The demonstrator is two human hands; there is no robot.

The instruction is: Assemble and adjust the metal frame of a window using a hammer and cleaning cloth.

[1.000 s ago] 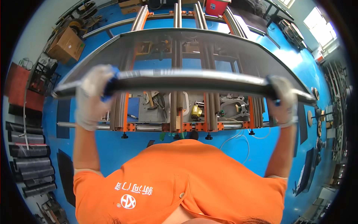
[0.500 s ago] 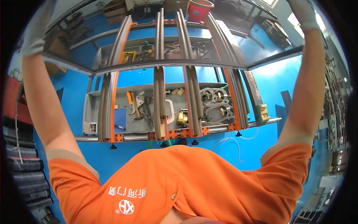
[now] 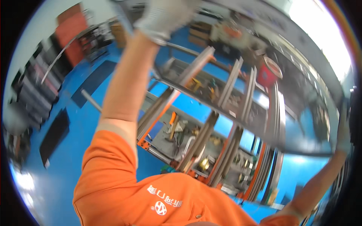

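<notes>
My left hand [image 3: 167, 19], in a white work glove, grips the left side of a large see-through framed glass panel [image 3: 290, 147], high in the view. At the far right my right hand [image 3: 342, 137] is on the panel's opposite edge; it is blurred and its fingers barely show. The panel is tilted, spanning the space between my raised arms. Its dark lower edge passes above a workbench of parallel metal rails [image 3: 198, 141] with orange strips. The far part of the rails shows through the pane.
Below the rails, a grey tray [image 3: 160, 137] holds a hammer [image 3: 174, 126], clamps and other tools. A red bucket [image 3: 267, 75] stands beyond, seen through the pane. Dark flat sheets [image 3: 54, 137] lie on the blue floor at left, near a row of stacked rolls [image 3: 37, 81].
My view has turned, so the bench now appears slanted and further right. My left arm has come toward the middle, and my right arm is lower at the right rim. The panel tilts down to the right.
</notes>
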